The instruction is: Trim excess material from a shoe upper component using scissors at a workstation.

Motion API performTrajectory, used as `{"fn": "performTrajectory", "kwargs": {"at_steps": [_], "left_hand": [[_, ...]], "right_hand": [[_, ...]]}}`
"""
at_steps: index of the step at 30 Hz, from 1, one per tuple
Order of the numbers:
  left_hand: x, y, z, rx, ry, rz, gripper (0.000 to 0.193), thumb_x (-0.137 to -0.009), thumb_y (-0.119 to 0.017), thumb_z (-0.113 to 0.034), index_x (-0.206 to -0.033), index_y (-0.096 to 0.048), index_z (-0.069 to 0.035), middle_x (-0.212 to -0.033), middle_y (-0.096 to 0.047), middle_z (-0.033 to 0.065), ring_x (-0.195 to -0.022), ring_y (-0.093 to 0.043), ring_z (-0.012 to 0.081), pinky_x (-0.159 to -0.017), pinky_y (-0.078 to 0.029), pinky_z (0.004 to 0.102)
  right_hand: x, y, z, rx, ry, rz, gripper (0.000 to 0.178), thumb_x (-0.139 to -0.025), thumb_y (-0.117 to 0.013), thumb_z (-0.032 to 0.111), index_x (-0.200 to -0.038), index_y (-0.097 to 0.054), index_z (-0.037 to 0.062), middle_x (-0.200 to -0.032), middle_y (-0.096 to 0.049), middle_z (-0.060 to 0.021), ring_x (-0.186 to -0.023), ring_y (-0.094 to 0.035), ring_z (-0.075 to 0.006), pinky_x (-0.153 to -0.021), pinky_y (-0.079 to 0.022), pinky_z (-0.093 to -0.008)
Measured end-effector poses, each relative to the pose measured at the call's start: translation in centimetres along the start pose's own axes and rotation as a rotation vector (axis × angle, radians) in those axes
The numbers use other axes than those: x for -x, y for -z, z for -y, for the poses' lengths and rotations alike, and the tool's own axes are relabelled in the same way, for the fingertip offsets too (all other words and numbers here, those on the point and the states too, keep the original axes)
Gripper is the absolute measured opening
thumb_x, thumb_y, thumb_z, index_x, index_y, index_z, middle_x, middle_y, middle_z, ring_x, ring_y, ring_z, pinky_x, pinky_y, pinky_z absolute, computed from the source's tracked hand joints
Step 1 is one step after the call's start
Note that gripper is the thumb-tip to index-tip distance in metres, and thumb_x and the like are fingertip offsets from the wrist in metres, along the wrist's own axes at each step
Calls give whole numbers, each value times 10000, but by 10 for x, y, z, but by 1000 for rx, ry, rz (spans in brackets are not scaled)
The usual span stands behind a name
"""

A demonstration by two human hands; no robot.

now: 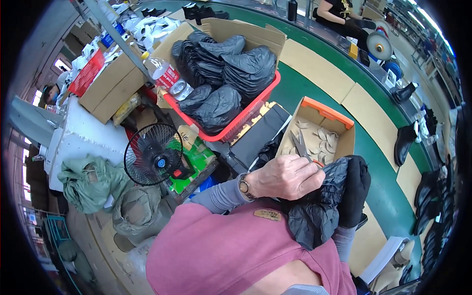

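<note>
My bare left hand (287, 177) is closed, its fingertips pinching the edge of a black plastic bag (314, 221) in front of my chest. Right at its knuckles lie scissors (301, 143) with orange handles, blades over an open cardboard box (344, 140). Whether that hand also touches the scissors I cannot tell. A black glove covers my right hand (355, 194), which is closed on the other side of the bag; its fingertips are mostly hidden. Inside the box lie several pale curved pieces (322, 139).
Ahead stands a red basket (228, 132) full of bunched black plastic bags (248, 66), with a plastic bottle (164, 73) at its left. A small black fan (157, 155) is left of me. Black shoes (405, 142) line the green conveyor (388, 177) at right. Another person (337, 17) sits beyond it.
</note>
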State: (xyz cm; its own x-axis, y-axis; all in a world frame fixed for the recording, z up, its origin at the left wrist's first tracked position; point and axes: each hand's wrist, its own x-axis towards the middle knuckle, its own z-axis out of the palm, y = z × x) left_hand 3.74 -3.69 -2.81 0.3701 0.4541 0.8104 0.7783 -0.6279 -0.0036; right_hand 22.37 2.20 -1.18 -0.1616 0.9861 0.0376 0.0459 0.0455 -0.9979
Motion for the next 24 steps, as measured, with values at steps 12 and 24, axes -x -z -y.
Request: {"fn": "performTrajectory", "kwargs": {"at_steps": [12,24], "left_hand": [[6,18,7,174,249,140,436,-743,-811,-156,-1101,-611,-7,-738,-606,60,-584,-599,199,-495,-467,326],[2,13,-2,398,427,108,315,-721,-822,-103,-929,-593,-41,-779,-636,76,-657,-645,243,-564,-503,330]], "right_hand": [[-23,9,-8,-139,4,242,212,-889,-575,163,-998,-613,-15,-919,-621,-56,-875,-569,-137,-795,-450,-274],[-21,14,-17,-257,-119,157,211,-820,-664,128,-983,-637,-4,-897,-619,-29,-821,-566,-107,-784,-449,-245]]}}
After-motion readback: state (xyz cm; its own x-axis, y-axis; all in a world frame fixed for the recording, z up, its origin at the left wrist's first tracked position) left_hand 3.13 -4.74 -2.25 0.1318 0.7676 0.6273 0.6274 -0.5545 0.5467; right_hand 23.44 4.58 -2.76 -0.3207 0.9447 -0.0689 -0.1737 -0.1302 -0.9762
